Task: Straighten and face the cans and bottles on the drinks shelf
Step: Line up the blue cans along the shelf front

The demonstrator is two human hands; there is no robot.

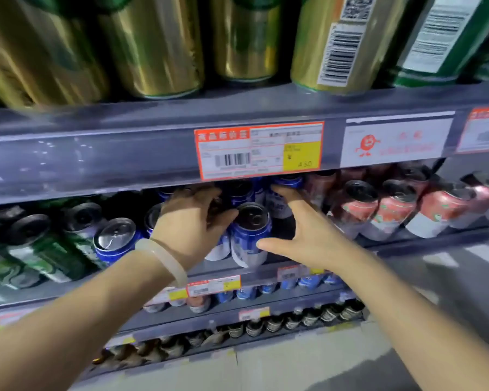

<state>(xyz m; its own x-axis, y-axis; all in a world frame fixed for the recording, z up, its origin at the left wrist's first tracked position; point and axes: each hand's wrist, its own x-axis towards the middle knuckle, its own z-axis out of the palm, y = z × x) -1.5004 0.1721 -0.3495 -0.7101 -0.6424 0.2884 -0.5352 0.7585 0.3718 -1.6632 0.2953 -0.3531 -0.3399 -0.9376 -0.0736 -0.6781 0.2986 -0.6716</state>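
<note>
On the middle shelf a blue and white can stands at the front with its top showing. My left hand, a pale bangle on its wrist, reaches in just left of it. Its fingers curl over a neighbouring blue can, which is mostly hidden under the palm, and the thumb rests by the front can's rim. My right hand is spread open to the right. Its thumb touches the front can's side and its fingertips reach a rear blue can.
Another blue can and green cans lean at the left, and red cans fill the right. Gold cans stand on the shelf above, whose edge carries a price tag. Lower shelves hold blue cans and brown bottles.
</note>
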